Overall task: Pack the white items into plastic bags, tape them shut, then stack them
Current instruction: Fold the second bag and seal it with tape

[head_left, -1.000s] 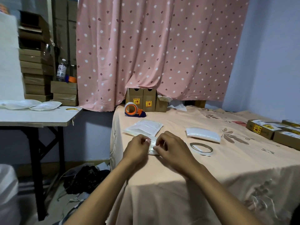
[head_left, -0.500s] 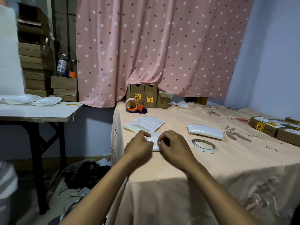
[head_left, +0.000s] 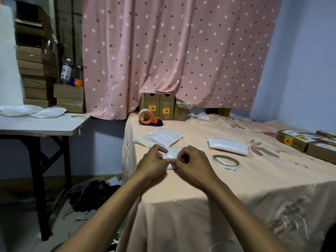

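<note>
Between left hand [head_left: 152, 163] and right hand [head_left: 192, 165]: bagged white item [head_left: 170, 155], pinched.

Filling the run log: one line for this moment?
hands: left, right both pinching bagged white item | tape roll: untouched

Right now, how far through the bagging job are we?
Looks done: one filled white plastic bag lies apart on the peach tablecloth. In hand: left hand and right hand pinch a small white packet at its near edge, perhaps sealing it. Left: the flat clear bags look unfilled; the thin tape ring lies unused; no stack here yet.
</note>
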